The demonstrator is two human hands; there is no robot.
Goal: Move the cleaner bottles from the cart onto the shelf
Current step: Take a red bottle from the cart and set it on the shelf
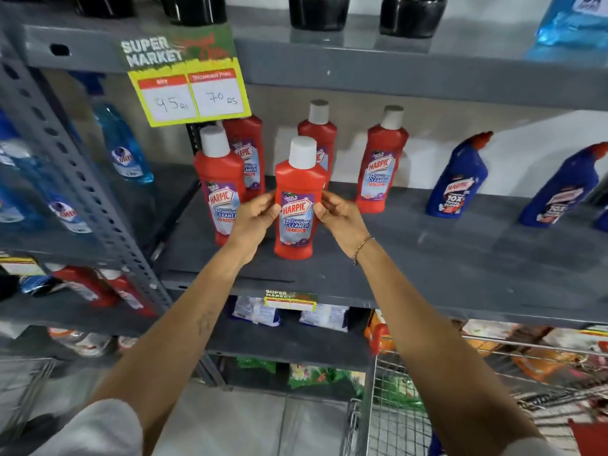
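Harpic bathroom cleaner bottle, red with a white cap, stands upright near the front of the grey metal shelf, and it appears to rest on the board, though the base contact is hard to confirm. The left hand and the right hand flank it at label height, fingers of each side curled onto the label edges, so both hands are clamped lightly on this one bottle. Four more red Harpic bottles stand behind and to the left, the nearest one just beside the left hand, and two blue Harpic toilet cleaner bottles stand well apart to the right. The likely trouble is a knock: if the left hand draws back wide, the knuckles could tip that neighbouring bottle, and a tall narrow bottle set close to the shelf lip could topple forward if let go while tilted. The wire cart sits low on the right, under the right forearm, its contents blurred. A yellow price tag hangs from the upper shelf edge above the left bottles and crowds the headroom there; a thin bracelet circles the right wrist.
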